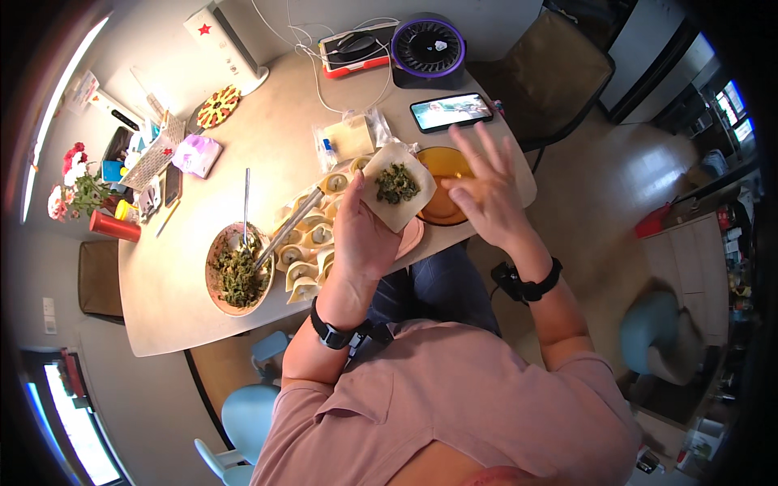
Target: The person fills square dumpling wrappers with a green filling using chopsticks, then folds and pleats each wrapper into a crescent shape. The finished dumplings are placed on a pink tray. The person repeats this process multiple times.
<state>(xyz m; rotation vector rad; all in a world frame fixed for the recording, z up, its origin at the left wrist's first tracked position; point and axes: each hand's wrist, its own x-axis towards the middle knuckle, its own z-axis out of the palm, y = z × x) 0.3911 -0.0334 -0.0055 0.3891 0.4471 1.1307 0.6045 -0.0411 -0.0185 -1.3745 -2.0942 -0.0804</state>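
Note:
My left hand (368, 240) holds a square dough wrapper (389, 212) flat on its palm and fingers. A mound of chopped green filling (397, 183) lies on the wrapper's middle. My right hand (489, 194) is raised with fingers spread and nothing in it, over the edge of an amber glass bowl (439, 209). Folded wontons (298, 255) stand in rows left of my left hand. A bowl of green filling (240, 276) stands further left with a metal-handled utensil (247, 203) in it. Metal chopsticks (292, 225) reach from that bowl towards my left hand.
A stack of wrappers (349, 137) in plastic lies behind the wontons. A lit phone (451, 112) and a round fan (428, 45) are at the back right. A tissue pack (197, 155), a white basket (155, 159) and a red cylinder (114, 226) stand at the left.

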